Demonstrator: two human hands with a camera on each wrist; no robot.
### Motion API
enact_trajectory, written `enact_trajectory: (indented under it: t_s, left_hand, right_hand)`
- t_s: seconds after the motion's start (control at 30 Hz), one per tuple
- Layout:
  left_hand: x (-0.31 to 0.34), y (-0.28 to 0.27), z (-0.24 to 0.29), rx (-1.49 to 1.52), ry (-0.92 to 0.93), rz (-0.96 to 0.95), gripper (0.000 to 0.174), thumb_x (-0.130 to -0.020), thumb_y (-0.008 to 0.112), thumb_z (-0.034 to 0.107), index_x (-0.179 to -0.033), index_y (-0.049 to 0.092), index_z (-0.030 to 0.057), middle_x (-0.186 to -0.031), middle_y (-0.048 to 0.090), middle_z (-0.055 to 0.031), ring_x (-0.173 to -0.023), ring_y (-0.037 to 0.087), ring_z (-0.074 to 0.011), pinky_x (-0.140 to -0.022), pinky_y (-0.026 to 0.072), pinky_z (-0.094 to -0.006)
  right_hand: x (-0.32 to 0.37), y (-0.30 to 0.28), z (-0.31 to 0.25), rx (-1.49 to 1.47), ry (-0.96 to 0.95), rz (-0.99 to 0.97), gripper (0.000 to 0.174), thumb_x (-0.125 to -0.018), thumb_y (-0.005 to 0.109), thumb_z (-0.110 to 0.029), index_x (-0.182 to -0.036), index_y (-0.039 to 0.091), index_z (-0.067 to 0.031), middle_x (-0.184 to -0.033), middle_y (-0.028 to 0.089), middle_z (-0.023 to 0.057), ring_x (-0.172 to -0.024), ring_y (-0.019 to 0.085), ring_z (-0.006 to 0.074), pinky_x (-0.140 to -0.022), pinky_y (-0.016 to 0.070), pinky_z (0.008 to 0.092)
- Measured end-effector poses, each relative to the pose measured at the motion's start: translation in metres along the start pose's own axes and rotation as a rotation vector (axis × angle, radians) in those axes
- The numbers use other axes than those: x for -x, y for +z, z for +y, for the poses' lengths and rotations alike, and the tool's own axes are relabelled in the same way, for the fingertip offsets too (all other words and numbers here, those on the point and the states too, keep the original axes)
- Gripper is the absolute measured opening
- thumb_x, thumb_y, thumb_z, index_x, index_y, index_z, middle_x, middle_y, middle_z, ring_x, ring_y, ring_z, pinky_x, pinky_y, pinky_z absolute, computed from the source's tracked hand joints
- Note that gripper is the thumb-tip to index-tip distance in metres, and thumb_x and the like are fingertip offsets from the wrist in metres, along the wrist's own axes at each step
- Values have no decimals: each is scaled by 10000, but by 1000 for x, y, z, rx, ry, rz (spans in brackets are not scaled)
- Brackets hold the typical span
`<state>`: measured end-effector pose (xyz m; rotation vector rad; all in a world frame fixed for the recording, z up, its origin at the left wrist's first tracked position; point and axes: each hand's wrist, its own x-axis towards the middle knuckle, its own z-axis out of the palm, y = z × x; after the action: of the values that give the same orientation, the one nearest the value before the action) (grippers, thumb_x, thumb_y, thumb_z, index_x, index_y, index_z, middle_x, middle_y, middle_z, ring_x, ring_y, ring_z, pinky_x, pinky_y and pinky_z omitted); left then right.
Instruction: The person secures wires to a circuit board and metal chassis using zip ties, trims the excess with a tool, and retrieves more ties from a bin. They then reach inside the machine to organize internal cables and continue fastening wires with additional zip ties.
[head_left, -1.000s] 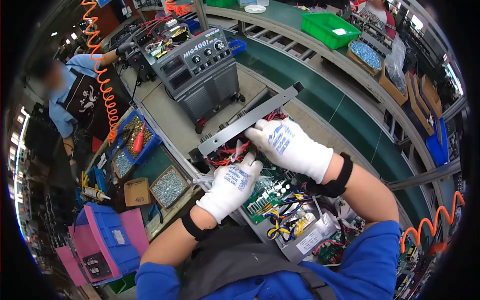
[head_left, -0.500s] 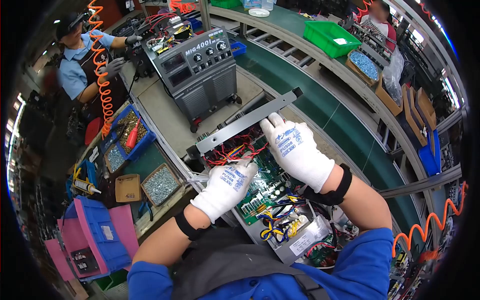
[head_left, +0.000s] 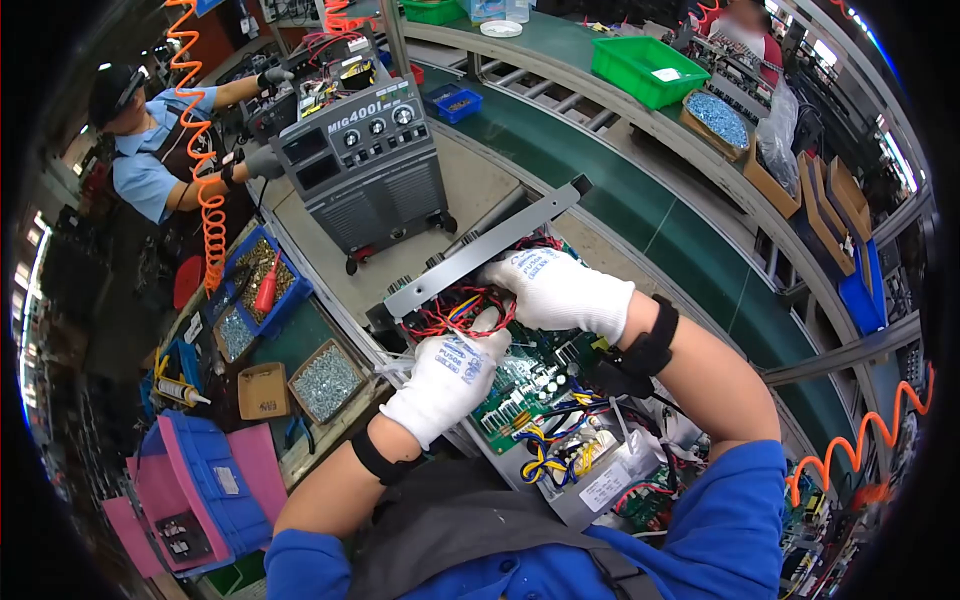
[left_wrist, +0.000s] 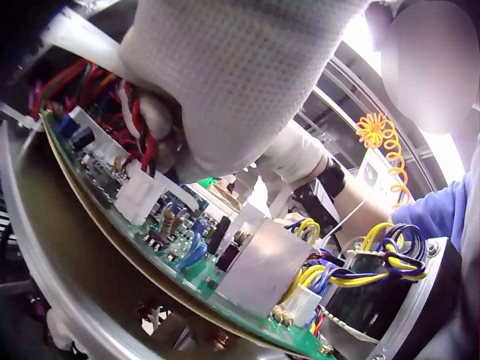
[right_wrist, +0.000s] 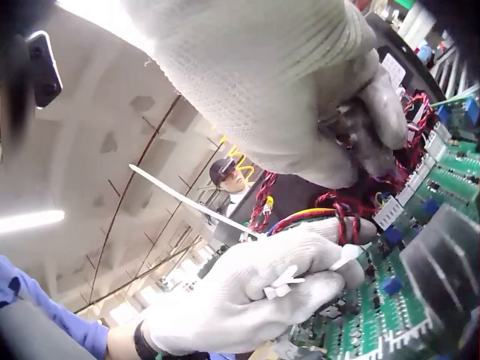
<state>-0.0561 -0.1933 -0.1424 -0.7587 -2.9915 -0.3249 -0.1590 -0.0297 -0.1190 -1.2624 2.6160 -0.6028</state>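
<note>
Both hands wear white gloves and work in an open welding machine, behind its grey front panel (head_left: 490,245). My left hand (head_left: 448,378) grips a bundle of twisted red and black wires (head_left: 465,308) above the green circuit board (head_left: 515,395). White cable ties (right_wrist: 195,202) stick out between its fingers, one with a long tail. My right hand (head_left: 560,290) reaches in beside it, under the panel's edge. In the right wrist view its fingers (right_wrist: 382,112) curl around more red and black wires, the fingertips partly hidden.
A finished-looking MIG400I machine (head_left: 365,150) stands ahead. To the left are a blue bin with a red bottle (head_left: 266,288), a box of screws (head_left: 328,380) and a blue crate (head_left: 205,470). A green conveyor (head_left: 640,190) curves along the right. Another person (head_left: 150,150) works at the far left.
My right hand first moved right along the panel's edge, then back left among the wires near my left hand. The left hand stays at the bundle. The person at left raised their head.
</note>
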Motion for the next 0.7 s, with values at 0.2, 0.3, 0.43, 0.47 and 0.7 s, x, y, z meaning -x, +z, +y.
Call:
enact_trajectory:
  t_s: [0.2,0.3,0.43,0.47,0.7]
  left_hand:
    - [-3,-2,-2,-15,9,-166,160,-797,554,65,-955,575,64,-1061,587,-140,-762,676,-305,-586,552,-425]
    - [-8,-3,6,16,-3,-119,154,-798,561,63,-950,585,63,-1052,584,-142,-780,677,-303,-604,552,-435]
    - [-1,6,-7,105,-16,23,177,-791,574,55,-967,590,66,-929,640,-129,-792,674,-305,-624,543,-421]
    - [0,8,-8,104,-13,22,177,-791,574,55,-967,590,66,-929,640,-129,-792,674,-305,-624,543,-421]
    - [-4,22,-5,154,-71,287,241,-801,576,32,-1039,570,72,-855,672,-129,-786,673,-308,-637,531,-412]
  right_hand:
    - [-12,-3,3,-110,127,-26,280,-854,580,-145,-1092,677,-33,-883,698,165,-819,674,285,-727,522,402]
    - [-3,-5,13,-489,153,-82,310,-897,564,-142,-1168,643,-15,-840,698,113,-762,663,191,-696,515,366]
    - [-5,-8,20,-524,49,-224,400,-821,571,-79,-1207,606,23,-972,686,120,-899,638,180,-830,501,320]
    - [-4,-7,22,-455,-80,-195,430,-792,574,-63,-1211,599,25,-1027,677,139,-949,631,193,-874,491,316]
    - [0,-10,13,-596,137,-159,433,-690,616,-48,-1119,632,3,-991,684,151,-955,653,269,-843,498,359]
